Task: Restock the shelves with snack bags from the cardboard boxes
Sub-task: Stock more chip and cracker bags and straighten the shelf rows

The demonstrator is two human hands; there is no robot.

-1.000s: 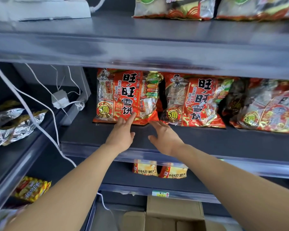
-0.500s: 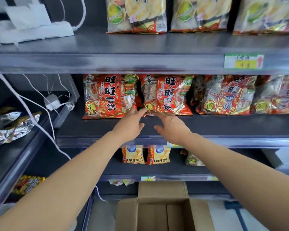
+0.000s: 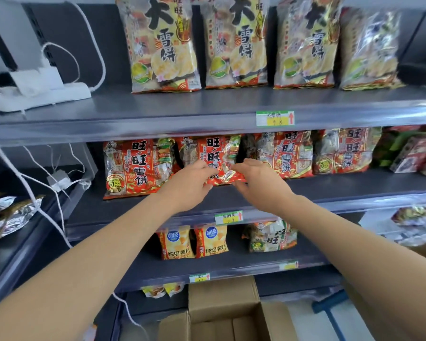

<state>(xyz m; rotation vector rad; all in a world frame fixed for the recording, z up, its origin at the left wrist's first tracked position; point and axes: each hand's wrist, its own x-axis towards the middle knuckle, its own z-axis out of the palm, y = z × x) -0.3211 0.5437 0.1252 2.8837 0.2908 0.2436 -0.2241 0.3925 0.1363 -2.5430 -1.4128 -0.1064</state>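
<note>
Both hands, left hand (image 3: pixel 192 184) and right hand (image 3: pixel 258 185), are now closed on the second red snack bag (image 3: pixel 215 158), lifted near the middle shelf (image 3: pixel 354 190) front edge for straightening.

On the middle shelf (image 3: pixel 133 212) a row of snack bags stands toward the back edge; your left hand (image 3: pixel 190 185) and right hand (image 3: pixel 258 183) meet at the second bag from the left (image 3: pixel 217 156). Four tall bags (image 3: pixel 236 45) line the top shelf (image 3: pixel 182 107), with a power strip (image 3: pixel 42 94) at its left end. Below the shelves sits an open cardboard box (image 3: pixel 221 301).
</note>
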